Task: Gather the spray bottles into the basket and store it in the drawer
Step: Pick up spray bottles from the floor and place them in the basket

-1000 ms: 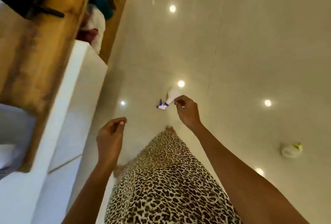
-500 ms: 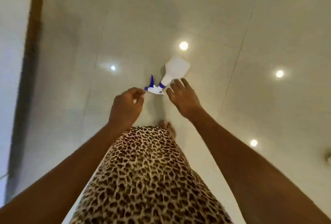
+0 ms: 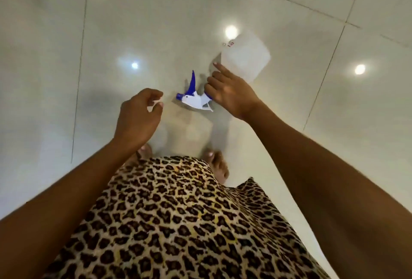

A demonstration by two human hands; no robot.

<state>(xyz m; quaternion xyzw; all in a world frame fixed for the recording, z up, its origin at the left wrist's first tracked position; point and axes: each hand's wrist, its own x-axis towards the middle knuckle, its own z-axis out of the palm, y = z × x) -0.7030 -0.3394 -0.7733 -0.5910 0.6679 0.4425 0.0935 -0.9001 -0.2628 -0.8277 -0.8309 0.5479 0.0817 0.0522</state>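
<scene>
glossy pale tiled floor carries a white spray bottle lying on its side.

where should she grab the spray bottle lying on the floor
Best at the narrow neck just behind the blue-and-white trigger head, coming down from above. The spray bottle lies on its side on the tiled floor, its wide pale body pointing away, so the neck is the slimmest part for fingers to wrap. The right hand is already over that spot; the left hand hovers empty beside the nozzle.
</scene>
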